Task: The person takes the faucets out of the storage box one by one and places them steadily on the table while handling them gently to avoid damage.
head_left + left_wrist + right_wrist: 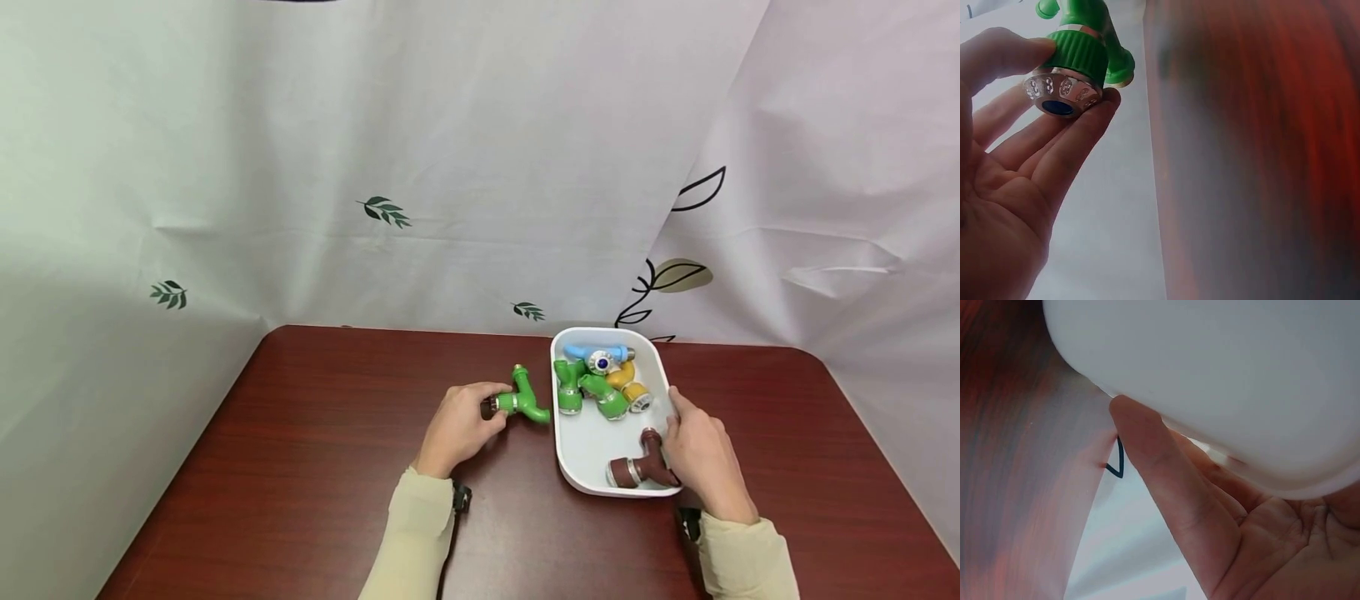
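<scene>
In the head view, a white tray point(581, 450) is set on the reddish-brown table point(337, 433). Just left of the tray, a green faucet point(523, 402) is pinched at its handle end by the left hand point(453, 429); its spout is pointed toward the tray's left wall, and whether it is lifted off the table cannot be told. The tray's right rim is gripped by the right hand point(702, 457). At the tray's far end a blue faucet point(617, 353) is laid crosswise. Nearer, inside the tray's left wall, a second green faucet point(570, 398) is seen, with a third green faucet point(609, 402) placed beside it and a yellow faucet point(634, 392) to the right of that. A brown faucet point(651, 460) is laid in the tray's near right corner. Behind the tray, a pale cloth point(487, 108) printed with leaves is hung.

In the left wrist view, the pinched faucet's ribbed green collar is pressed by the thumb, and its silver handle, marked with a blue centre, is touched by the fingers.

In the right wrist view, the tray's outer side is held against by the fingers; the thumb is hidden.
</scene>
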`<act>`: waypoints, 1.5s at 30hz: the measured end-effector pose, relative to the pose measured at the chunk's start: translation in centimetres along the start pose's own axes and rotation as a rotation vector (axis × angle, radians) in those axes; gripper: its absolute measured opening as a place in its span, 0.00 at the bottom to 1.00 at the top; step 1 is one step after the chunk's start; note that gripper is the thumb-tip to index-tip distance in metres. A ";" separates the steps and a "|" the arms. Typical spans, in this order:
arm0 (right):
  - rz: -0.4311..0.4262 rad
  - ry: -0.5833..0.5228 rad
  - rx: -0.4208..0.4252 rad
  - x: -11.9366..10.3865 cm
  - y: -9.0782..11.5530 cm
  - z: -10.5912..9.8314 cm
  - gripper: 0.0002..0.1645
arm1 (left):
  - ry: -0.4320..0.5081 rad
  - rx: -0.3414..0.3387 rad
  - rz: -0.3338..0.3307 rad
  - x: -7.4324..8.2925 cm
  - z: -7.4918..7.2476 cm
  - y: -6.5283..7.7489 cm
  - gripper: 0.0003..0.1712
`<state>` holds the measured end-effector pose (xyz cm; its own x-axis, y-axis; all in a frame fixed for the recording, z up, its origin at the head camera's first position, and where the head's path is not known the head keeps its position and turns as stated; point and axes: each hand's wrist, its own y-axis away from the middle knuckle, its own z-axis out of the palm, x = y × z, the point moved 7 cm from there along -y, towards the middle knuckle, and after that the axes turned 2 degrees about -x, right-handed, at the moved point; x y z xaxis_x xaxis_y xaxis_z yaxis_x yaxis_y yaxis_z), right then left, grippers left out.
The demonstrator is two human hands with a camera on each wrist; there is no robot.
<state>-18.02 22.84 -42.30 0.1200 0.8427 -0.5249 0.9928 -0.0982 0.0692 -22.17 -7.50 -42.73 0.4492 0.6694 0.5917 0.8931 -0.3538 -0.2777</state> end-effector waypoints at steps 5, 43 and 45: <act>-0.007 -0.001 0.003 0.0 0.0 0.0 0.31 | -0.003 -0.035 -0.020 0.0 0.3 0.0 0.18; -0.003 0.007 0.004 0.1 -0.1 -0.1 0.31 | -0.060 -0.172 -0.193 -0.4 1.2 -0.1 0.16; -0.003 0.007 0.003 0.1 0.0 -0.1 0.31 | -0.064 -0.174 -0.185 -0.3 1.2 -0.1 0.16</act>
<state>-18.06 22.94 -42.25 0.1165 0.8468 -0.5190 0.9932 -0.0972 0.0645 -22.37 -6.84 -43.76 0.2839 0.7713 0.5696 0.9453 -0.3247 -0.0315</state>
